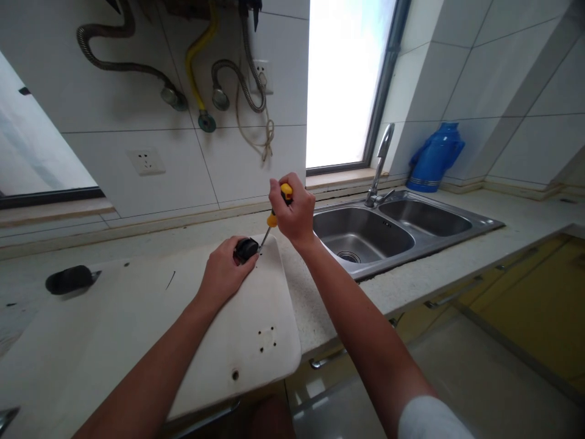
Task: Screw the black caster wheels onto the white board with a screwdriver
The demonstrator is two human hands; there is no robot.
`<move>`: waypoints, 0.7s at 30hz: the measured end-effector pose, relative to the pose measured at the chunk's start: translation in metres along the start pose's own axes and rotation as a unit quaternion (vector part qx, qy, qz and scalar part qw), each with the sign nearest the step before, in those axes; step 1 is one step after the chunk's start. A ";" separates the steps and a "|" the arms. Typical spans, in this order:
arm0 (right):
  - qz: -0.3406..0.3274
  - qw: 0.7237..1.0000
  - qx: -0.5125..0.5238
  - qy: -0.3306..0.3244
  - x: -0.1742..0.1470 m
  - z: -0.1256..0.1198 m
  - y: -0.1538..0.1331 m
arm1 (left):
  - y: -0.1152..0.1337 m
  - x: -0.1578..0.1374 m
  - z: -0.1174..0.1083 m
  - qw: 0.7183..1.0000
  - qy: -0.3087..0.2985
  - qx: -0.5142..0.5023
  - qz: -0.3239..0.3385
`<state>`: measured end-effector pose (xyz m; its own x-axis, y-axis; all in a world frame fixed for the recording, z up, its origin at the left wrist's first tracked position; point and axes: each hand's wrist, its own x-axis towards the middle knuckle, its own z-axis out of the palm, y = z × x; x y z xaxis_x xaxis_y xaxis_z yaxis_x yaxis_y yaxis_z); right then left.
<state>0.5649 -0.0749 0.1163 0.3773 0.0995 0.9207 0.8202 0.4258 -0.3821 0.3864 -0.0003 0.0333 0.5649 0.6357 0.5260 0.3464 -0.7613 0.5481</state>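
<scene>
My right hand (294, 210) is wrapped round the handle of a yellow-and-black screwdriver (272, 219), held at a slant with its shaft pointing down and left. The tip meets the base of a black rounded fitting (247, 249) near the far right corner of a white board (228, 347). With fingers and thumb around it, my left hand (225, 268) grips that fitting against the board. Whether a screw sits under the tip is too small to tell. A similar black fitting (69, 280) with a metal end lies on the board's left part.
The board rests on a pale countertop (311, 317), its near right corner showing several small holes. To the right is a double steel sink (365, 235) with a faucet (380, 164). A blue thermos jug (436, 157) stands behind it. Hoses (198, 52) hang on the tiled wall.
</scene>
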 end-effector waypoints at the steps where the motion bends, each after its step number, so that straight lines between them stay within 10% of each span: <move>1: -0.002 1.000 0.002 -0.004 -0.001 0.000 0.000 | 0.000 0.000 0.000 1.000 0.001 0.007 0.002; 21: -0.021 1.000 0.002 -0.010 0.002 -0.002 -0.005 | 0.000 0.003 0.003 0.999 0.000 0.039 -0.006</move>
<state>0.5622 -0.0787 0.1197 0.3335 0.0989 0.9375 0.8339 0.4330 -0.3423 0.3906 0.0010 0.0331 0.5606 0.6454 0.5189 0.4116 -0.7609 0.5017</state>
